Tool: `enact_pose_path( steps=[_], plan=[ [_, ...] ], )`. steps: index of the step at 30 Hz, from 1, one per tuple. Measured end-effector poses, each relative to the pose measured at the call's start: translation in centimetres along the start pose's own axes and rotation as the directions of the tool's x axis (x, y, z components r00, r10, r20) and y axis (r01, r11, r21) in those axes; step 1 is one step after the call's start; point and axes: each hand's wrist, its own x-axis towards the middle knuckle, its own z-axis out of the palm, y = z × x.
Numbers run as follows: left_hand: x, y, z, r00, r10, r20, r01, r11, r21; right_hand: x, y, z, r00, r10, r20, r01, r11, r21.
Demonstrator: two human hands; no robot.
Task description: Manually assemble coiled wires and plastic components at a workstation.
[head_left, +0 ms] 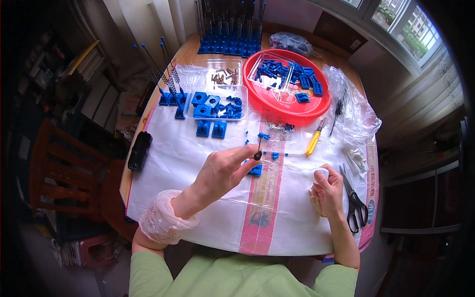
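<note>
My left hand (217, 171) is closed in a pinch on a dark coil spring (258, 155). A thin rod with a blue tip (261, 135) rises from the spring. Below those fingers a blue plastic part (255, 169) lies on the white cloth, partly hidden by the hand. My right hand (330, 190) is closed around a small white rounded object (321, 173), whose kind I cannot make out. Something beige and crumpled, like cloth (315, 200), shows under that hand. Black-handled scissors (355, 203) lie just right of it.
Clear trays hold blue parts (213, 101), brass-coloured pins (225, 75) and small white rings (282, 127). A red basin (319, 106) carries more blue parts. Nearby are a yellow screwdriver (313, 142), crumpled plastic bags (354, 99), a black case (140, 151) and upright spring assemblies (230, 44).
</note>
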Motion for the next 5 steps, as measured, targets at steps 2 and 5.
enact_pose_path(
  steps=[2, 5],
  plan=[
    [-0.04, -0.04, 0.04, 1.0, -0.001, 0.003, 0.001, 1.0, 0.001, 0.05, 0.15, 0.06, 1.0, -0.02, -0.005, 0.02, 1.0, 0.011],
    [-0.12, -0.21, 0.13, 1.0, 0.01, 0.003, -0.01, 1.0, 0.002, 0.11, 0.24, 0.2, 1.0, -0.025, -0.011, 0.026, 0.999, 0.025]
  ],
)
